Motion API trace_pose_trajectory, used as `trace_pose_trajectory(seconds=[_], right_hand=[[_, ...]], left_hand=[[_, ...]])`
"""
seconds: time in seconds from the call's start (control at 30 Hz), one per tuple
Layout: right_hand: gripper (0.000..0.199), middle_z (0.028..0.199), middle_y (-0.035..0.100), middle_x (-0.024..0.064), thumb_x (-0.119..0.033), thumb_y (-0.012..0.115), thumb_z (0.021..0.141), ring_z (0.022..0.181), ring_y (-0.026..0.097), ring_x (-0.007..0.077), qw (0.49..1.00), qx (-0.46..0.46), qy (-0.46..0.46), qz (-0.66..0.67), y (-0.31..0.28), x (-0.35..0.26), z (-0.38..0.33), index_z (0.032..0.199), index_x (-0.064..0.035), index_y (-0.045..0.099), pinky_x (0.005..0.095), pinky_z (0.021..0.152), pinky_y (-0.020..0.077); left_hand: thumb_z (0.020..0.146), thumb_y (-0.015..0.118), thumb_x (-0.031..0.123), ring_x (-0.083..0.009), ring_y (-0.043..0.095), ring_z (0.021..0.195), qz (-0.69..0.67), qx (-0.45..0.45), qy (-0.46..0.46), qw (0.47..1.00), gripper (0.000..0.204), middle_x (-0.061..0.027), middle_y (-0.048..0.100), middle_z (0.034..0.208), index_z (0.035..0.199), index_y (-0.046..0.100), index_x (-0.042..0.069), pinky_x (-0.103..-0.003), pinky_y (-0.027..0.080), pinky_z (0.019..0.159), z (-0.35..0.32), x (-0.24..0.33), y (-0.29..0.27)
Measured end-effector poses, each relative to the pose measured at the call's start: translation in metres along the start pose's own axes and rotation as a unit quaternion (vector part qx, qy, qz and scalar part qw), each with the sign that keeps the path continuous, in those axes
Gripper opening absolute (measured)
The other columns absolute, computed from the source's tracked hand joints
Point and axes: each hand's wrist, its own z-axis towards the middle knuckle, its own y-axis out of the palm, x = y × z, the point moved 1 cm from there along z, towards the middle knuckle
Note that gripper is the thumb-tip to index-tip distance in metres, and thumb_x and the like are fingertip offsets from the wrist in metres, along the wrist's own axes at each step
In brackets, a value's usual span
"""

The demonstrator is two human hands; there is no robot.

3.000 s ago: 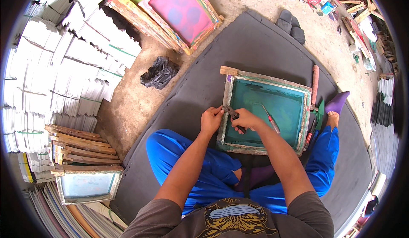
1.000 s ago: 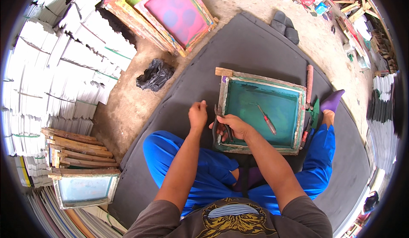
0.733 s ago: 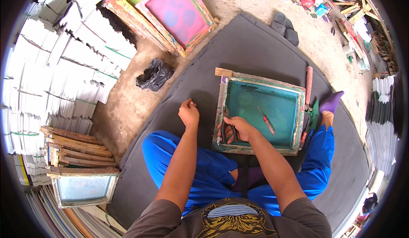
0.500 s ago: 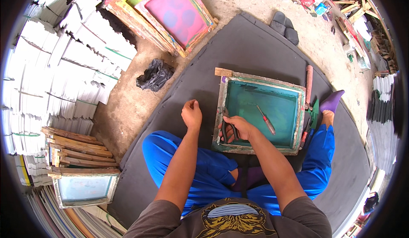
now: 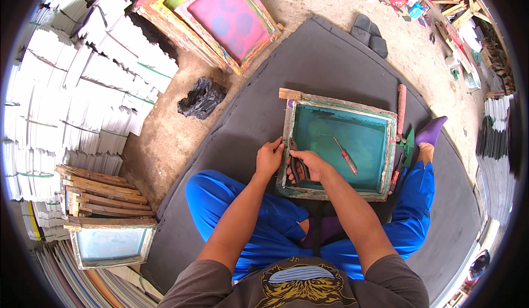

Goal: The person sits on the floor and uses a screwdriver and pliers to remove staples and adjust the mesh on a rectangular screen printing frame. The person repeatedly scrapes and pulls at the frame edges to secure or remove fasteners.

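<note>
A wooden screen-printing frame with teal mesh lies on the dark mat before my crossed legs. My right hand is closed round black-handled pliers, their jaws at the frame's left rail. Just outside that rail, my left hand is closed, fingertips pinched against the edge; whatever they hold is too small to make out. On the mesh rests a screwdriver with a red and clear-looking handle, its tip pointing up and left.
Right of the frame lie a hammer, a green tool and a red-handled tool, near my foot. Painted frames, a black plastic bag and paper stacks stand left. Slippers lie beyond the mat.
My left hand has moved right, from over the mat to the frame's left edge. The pliers have turned slightly in my right hand and stay at the left rail.
</note>
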Motion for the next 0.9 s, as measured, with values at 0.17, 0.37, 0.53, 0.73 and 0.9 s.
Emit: trace_pose_trajectory(seconds=[0.17,0.37,0.53,0.73,0.9], right_hand=[[0.042,0.086,0.073,0.016,-0.042,0.056,0.105,0.073,0.074,0.0305,1.0,0.005,-0.021,-0.006,0.009,-0.006,-0.007,0.107,-0.0015,0.064,0.0498,0.068,0.0627],[0.037,0.088,0.073,0.0159,-0.037,0.057,0.106,0.075,0.074,0.0291,0.996,0.033,-0.015,-0.085,0.005,-0.01,0.003,0.108,-0.0007,0.064,0.0486,0.069,0.0633],[0.042,0.098,0.074,0.0205,-0.038,0.053,0.108,0.086,0.076,0.033,0.998,-0.012,-0.016,-0.058,0.006,-0.009,-0.006,0.12,0.0011,0.061,0.0497,0.074,0.0638],[0.047,0.103,0.074,0.0233,-0.042,0.052,0.108,0.091,0.076,0.0361,0.999,-0.037,0.015,-0.024,0.003,-0.013,-0.009,0.127,0.0012,0.059,0.0517,0.076,0.0637],[0.025,0.085,0.071,0.0178,-0.023,0.066,0.1,0.071,0.073,0.0305,1.0,-0.003,0.015,-0.016,-0.002,-0.009,-0.002,0.111,-0.0008,0.062,0.048,0.065,0.0622]], left_hand=[[0.097,0.068,0.025,-0.0328,0.069,0.083,-0.001,0.019,0.02,1.0,0.036,-0.0191,0.069,0.089,0.131,0.072,0.011,-0.042,0.052,0.078,0.0,-0.005,0.002],[0.097,0.068,0.026,-0.0356,0.071,0.082,-0.008,0.026,0.026,0.999,0.035,-0.0189,0.068,0.087,0.129,0.073,0.012,-0.044,0.054,0.077,0.001,-0.005,0.003],[0.097,0.069,0.025,-0.0313,0.07,0.083,-0.014,0.018,0.012,1.0,0.036,-0.0181,0.069,0.088,0.13,0.072,0.011,-0.042,0.053,0.079,0.001,-0.01,0.004],[0.097,0.069,0.026,-0.0309,0.071,0.086,-0.008,0.003,0.0,1.0,0.037,-0.019,0.07,0.09,0.13,0.072,0.011,-0.04,0.053,0.08,0.003,-0.004,0.002],[0.097,0.07,0.026,-0.0302,0.071,0.086,-0.016,0.009,0.007,1.0,0.037,-0.0188,0.07,0.09,0.131,0.071,0.011,-0.04,0.053,0.081,0.004,-0.008,0.004]])
